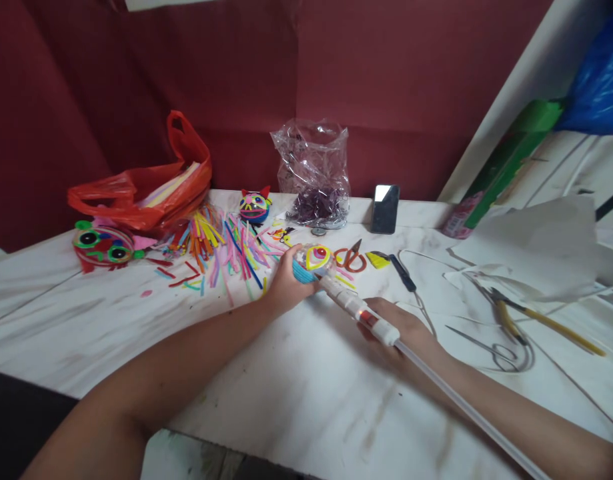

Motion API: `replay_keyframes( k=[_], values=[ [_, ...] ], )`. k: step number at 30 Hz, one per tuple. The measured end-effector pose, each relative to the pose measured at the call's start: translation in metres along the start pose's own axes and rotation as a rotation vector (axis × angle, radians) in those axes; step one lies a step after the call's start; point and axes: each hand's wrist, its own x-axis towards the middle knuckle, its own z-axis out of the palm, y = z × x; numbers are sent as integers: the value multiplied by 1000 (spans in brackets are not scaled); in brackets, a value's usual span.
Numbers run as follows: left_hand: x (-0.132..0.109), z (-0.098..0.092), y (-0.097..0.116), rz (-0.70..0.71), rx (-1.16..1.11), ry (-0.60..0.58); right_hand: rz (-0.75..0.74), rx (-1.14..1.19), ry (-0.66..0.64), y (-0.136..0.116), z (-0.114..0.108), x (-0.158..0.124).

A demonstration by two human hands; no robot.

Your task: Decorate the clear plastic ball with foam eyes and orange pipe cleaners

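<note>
My left hand point(285, 283) is wrapped round a small ball-shaped craft figure point(310, 262) with a blue lower part and a yellow-and-pink eye. In my right hand point(401, 328) is a white hot glue gun point(353, 305), its indicator glowing orange and a long glue stick point(466, 403) running out of its back. The gun's nozzle meets the figure's lower right side; whether it touches cannot be made out. Close behind lie orange-handled scissors point(353, 259) and many coloured pipe cleaner pieces point(236, 247).
Two finished-looking figures, a striped one point(106, 245) and a blue one point(255, 207), sit behind near a red plastic bag point(151, 193). A clear bag point(313, 177) and a phone point(385, 209) stand by the wall. Rightward lie pliers point(509, 320), metal scissors point(486, 348) and a cord point(426, 313).
</note>
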Motion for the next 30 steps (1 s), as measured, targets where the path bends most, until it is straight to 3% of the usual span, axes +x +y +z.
replay_keyframes(
  k=[5, 12, 30],
  values=[
    [0, 1, -1, 29, 79, 74, -86, -119, -4, 2, 2, -5],
    [-5, 4, 6, 55, 204, 89, -41, -158, -91, -3, -3, -3],
    [-5, 6, 8, 85, 313, 136, -98, -181, -45, -5, 0, -3]
  ],
)
